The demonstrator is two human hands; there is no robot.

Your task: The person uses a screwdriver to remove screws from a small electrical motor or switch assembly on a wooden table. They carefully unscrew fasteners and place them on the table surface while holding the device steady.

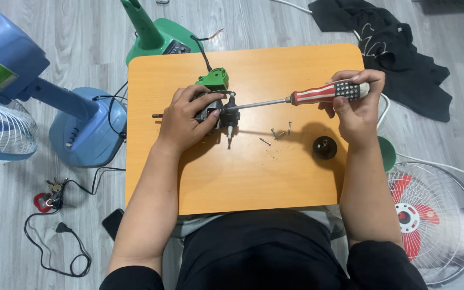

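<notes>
Overhead, hands grip a fan motor (213,113) and screwdriver (318,94) above an orange table (243,177) on grey flooring (65,32).

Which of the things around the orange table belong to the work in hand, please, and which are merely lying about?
In use:
left hand gripping the small metal fan motor
right hand holding the red-and-white-handled screwdriver
loose silver screws
round black cap

Lying about:
blue standing fan
black garment
red-bladed fan
black power cable

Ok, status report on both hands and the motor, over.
Left hand clamps grey fan motor. Right hand drives red-striped screwdriver into it. Loose silver screws alongside.
</notes>
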